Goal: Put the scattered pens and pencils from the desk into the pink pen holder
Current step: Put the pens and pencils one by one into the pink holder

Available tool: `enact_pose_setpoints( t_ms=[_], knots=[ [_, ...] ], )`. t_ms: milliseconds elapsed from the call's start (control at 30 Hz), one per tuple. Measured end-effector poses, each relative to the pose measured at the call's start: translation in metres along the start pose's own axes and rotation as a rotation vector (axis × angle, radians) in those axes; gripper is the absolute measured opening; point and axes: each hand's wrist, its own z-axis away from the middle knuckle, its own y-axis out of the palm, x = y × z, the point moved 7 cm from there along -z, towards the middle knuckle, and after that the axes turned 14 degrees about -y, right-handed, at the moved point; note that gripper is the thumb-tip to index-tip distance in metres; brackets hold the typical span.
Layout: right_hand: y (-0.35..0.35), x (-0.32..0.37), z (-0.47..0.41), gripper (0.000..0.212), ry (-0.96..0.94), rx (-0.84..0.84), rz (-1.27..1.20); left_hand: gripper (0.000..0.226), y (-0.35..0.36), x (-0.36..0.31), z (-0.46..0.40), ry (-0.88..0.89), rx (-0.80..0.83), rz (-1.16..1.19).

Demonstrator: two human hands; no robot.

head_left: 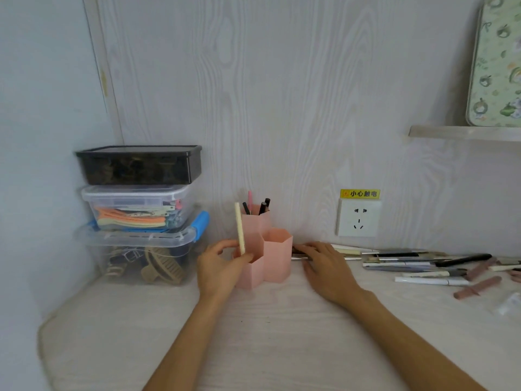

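Note:
The pink pen holder [277, 256], made of several hexagonal cups, stands against the wall at the desk's middle. Its tall back cup holds several pens [257, 206]. My left hand [218, 268] pinches a cream pencil [240, 228] nearly upright, its lower end over the low front-left cup. My right hand [324, 266] lies just right of the holder, fingers on dark and silver pens [299, 253] on the desk. A heap of scattered pens and pencils [417, 263] stretches along the desk to the right.
Three stacked plastic boxes [141, 210] fill the left corner. A wall socket [358, 217] with a yellow warning label sits behind the pens. A shelf [465, 133] with a floral tray is up on the right. Brownish-pink sticks [478, 287] lie at far right.

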Motion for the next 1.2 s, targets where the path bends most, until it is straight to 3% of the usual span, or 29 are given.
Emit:
enact_pose_setpoints(
  t_ms=[100, 200, 267, 400, 633, 700, 833, 933, 1033, 1200],
  knots=[
    [-0.003, -0.006, 0.003, 0.036, 0.053, -0.041, 0.064, 0.021, 0.011, 0.009, 0.000, -0.136, 0.129, 0.128],
    [-0.007, -0.007, 0.004, 0.024, 0.069, -0.087, 0.104, 0.004, 0.011, 0.005, 0.004, -0.084, 0.106, 0.112],
    [-0.009, -0.004, 0.005, 0.020, 0.047, -0.106, 0.100, 0.008, 0.006, -0.002, 0.006, -0.037, 0.051, 0.135],
    [-0.023, 0.006, 0.004, 0.021, -0.051, -0.138, 0.147, 0.052, 0.002, -0.006, 0.008, 0.002, 0.016, 0.099],
    [-0.018, 0.003, 0.004, 0.030, -0.033, 0.024, 0.108, 0.097, 0.027, 0.003, 0.021, 0.089, 0.170, -0.370],
    [-0.018, 0.001, 0.003, 0.029, -0.023, 0.017, 0.097, 0.090, 0.032, 0.009, 0.017, 0.117, 0.186, -0.418],
    [-0.015, -0.002, 0.003, 0.024, 0.026, 0.015, 0.049, 0.041, 0.013, 0.006, 0.010, 0.093, 0.157, -0.243],
    [-0.014, -0.003, 0.006, 0.019, 0.056, -0.031, -0.044, 0.045, -0.008, 0.013, 0.006, 0.003, 0.077, -0.088],
    [-0.015, -0.006, 0.006, 0.028, 0.077, -0.072, -0.089, 0.052, -0.020, 0.016, 0.008, -0.057, 0.004, -0.030],
    [-0.025, 0.001, 0.006, 0.032, -0.017, -0.164, -0.031, 0.063, -0.017, 0.019, 0.014, -0.028, -0.006, -0.002]
  ],
)
